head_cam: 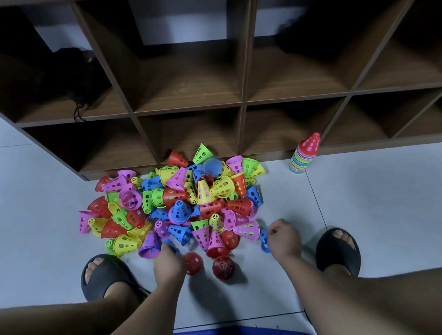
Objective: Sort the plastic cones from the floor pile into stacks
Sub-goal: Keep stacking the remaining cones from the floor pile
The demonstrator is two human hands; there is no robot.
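Observation:
A pile of perforated plastic cones (pixel 180 203) in red, yellow, green, blue, pink and purple lies on the floor in front of a shelf. One mixed-colour stack (pixel 304 154) with a red cone on top stands at the right by the shelf base. My left hand (pixel 168 262) reaches down at the pile's near edge, fingers closed on a blue cone (pixel 174 247) that is mostly hidden. My right hand (pixel 283 238) is closed on another blue cone (pixel 264 241) at the pile's right near corner. Two red cones (pixel 223 267) lie loose between my hands.
A dark wooden cubby shelf (pixel 242 101) fills the back; black objects sit in its upper left and upper right compartments. My feet in black sandals (pixel 103 275) (pixel 338 248) flank the pile. Pale floor tiles (pixel 390 192) extend to the right and left.

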